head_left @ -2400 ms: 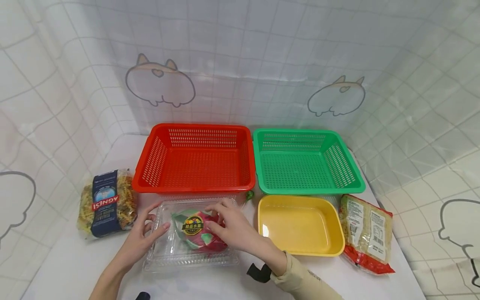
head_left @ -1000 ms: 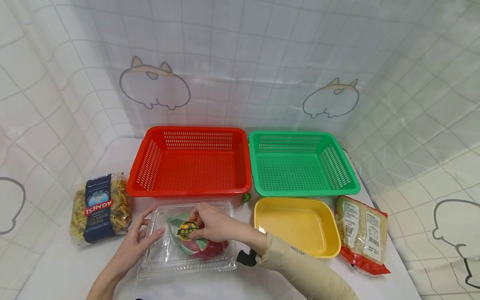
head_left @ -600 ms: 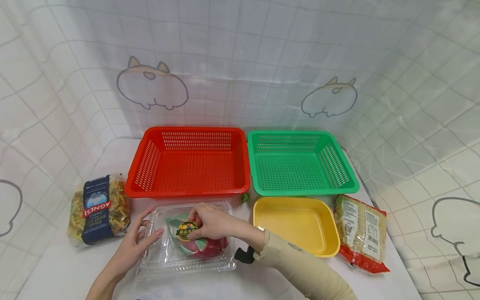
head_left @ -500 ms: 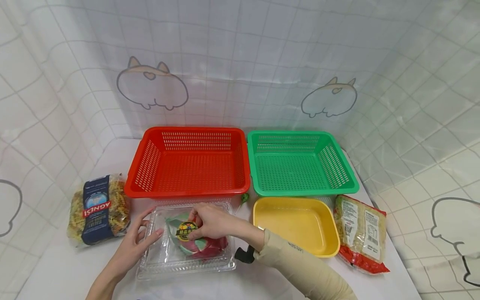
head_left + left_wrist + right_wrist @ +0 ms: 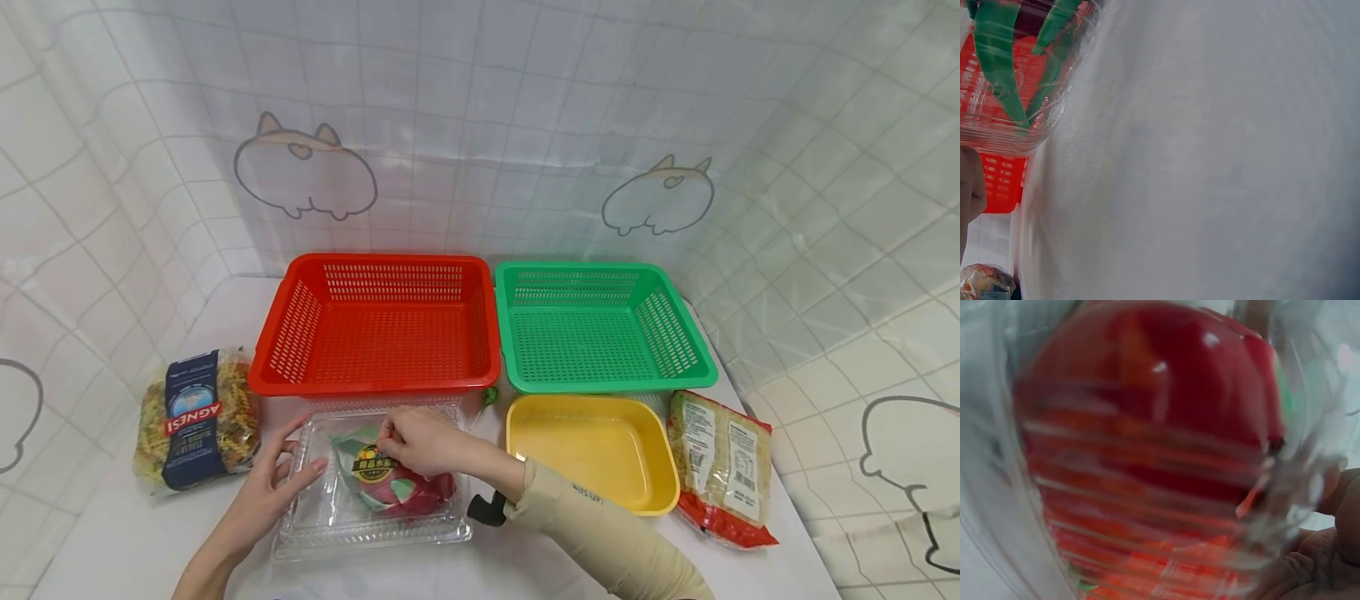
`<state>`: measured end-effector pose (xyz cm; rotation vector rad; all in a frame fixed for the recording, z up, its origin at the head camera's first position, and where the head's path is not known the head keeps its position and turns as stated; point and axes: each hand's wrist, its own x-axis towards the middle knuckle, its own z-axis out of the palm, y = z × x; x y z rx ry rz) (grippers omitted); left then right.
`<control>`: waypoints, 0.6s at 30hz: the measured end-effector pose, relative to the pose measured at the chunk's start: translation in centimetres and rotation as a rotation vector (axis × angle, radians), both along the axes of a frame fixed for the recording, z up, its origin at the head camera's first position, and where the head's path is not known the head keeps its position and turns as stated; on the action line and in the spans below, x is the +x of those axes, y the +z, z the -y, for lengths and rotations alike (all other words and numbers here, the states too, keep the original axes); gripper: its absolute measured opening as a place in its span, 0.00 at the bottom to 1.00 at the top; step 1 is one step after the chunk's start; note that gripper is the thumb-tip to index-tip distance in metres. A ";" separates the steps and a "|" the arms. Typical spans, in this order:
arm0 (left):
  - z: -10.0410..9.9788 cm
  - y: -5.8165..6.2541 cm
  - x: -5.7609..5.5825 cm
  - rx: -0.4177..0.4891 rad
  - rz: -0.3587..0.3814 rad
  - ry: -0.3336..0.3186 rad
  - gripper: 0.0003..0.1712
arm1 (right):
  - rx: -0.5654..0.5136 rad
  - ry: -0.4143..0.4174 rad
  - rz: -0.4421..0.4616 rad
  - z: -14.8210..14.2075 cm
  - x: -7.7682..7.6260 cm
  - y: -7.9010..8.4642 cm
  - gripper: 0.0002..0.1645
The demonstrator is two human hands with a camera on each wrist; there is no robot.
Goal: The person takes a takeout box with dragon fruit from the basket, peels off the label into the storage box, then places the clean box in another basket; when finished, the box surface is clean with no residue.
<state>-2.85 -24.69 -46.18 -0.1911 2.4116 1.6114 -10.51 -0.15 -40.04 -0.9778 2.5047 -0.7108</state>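
On the white table, a clear plastic clamshell box [image 5: 315,504] holds a dragon fruit [image 5: 431,497] with green scales; its lid looks down. A black round sticker [image 5: 373,468] with yellow print lies on the lid. My left hand [image 5: 266,492] holds the box by its left edge, thumb over the lid. Curled, my right hand [image 5: 427,442] has thumb and forefinger together at the sticker's upper right edge; whether the edge is lifted is too small to tell. The right wrist view shows the fruit [image 5: 1154,394] close through blurred plastic, with curled fingers [image 5: 1319,565] beside it.
Behind the box stand a red basket [image 5: 375,387] and a green basket [image 5: 607,383]. A yellow tub [image 5: 592,450] sits at right, beside a red-ended clear bag [image 5: 723,467]. A pasta bag [image 5: 198,421] lies at left. A small green thing [image 5: 490,395] lies near the red basket.
The right hand has come left onto the sticker. In the last half second its thumb has slid up off the sticker's middle, leaving more print visible. The left hand stays at the box edge.
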 end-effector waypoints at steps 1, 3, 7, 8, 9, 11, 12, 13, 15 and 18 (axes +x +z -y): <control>0.0 0.0 0.0 -0.002 0.001 0.000 0.44 | 0.004 0.005 -0.011 0.0 0.0 0.0 0.06; 0.0 0.0 0.0 -0.006 0.006 0.001 0.44 | 0.010 0.013 -0.025 0.0 0.0 0.0 0.06; 0.0 0.0 -0.1 -0.012 0.007 -0.002 0.44 | 0.015 0.014 -0.014 -0.1 0.1 -0.1 0.07; 0.0 0.0 -0.1 -0.012 0.006 -0.003 0.44 | 0.018 0.012 -0.011 -0.1 0.1 -0.1 0.07; 0.0 0.0 -0.1 -0.013 0.005 -0.004 0.44 | 0.022 0.012 -0.009 -0.1 0.2 0.0 0.07; 0.0 0.0 -0.1 -0.014 0.002 -0.005 0.44 | 0.028 0.010 -0.006 -0.1 0.2 0.0 0.07; 0.0 0.0 -0.1 -0.012 0.002 -0.006 0.44 | 0.031 0.010 -0.004 -0.1 0.2 0.0 0.07; 0.0 0.0 -0.1 -0.013 0.003 -0.006 0.44 | 0.031 0.012 -0.002 -0.1 0.2 0.0 0.07; 0.0 0.0 -0.1 -0.013 0.006 -0.005 0.44 | 0.028 0.013 0.004 -0.2 0.2 0.0 0.07; 0.1 0.0 -0.2 -0.012 0.011 -0.005 0.45 | 0.008 0.015 0.030 -0.4 0.1 -0.1 0.07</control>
